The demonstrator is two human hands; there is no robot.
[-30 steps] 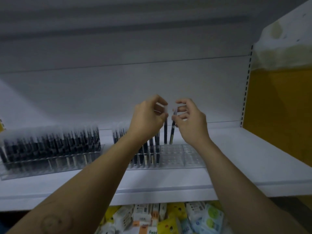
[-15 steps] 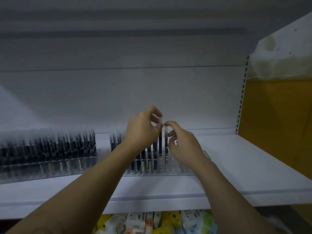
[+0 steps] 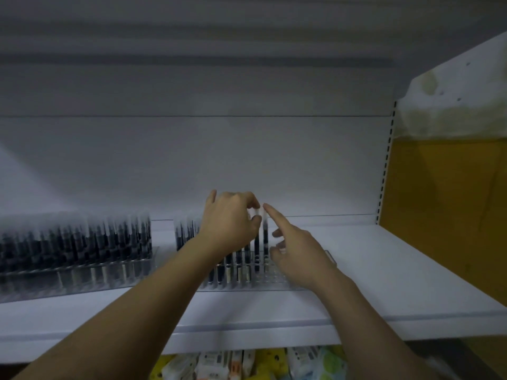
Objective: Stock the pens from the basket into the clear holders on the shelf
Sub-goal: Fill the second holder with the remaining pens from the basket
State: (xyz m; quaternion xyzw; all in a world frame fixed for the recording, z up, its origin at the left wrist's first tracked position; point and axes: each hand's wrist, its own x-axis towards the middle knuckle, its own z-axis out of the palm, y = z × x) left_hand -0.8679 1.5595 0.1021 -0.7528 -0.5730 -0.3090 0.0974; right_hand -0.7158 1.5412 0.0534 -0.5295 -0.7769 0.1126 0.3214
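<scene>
Two hands meet over a clear holder on a white shelf (image 3: 384, 270). The left hand (image 3: 233, 220) pinches the pale cap of a dark pen (image 3: 257, 248) between thumb and forefinger; the pen stands upright, its lower end down in a slot of the middle holder (image 3: 277, 278). Just to the right of it a second pen (image 3: 265, 237) also stands upright in the same holder. The right hand (image 3: 299, 253) has its forefinger stretched out straight, with the tip touching the top of that second pen, while its other fingers are loosely bent and hold nothing. The left part of the middle holder is filled with rows of dark pens, partly hidden behind the left wrist, and its right part shows bare slots. Well to the left on the same shelf sits the left holder (image 3: 82, 278), packed with pens (image 3: 76, 242) that are blurred. A plain white back panel (image 3: 192, 160) rises behind the shelf, and a yellow panel (image 3: 444, 215) stands at the right. Below the shelf edge lie colourful packets (image 3: 247, 363), too blurred to read.
</scene>
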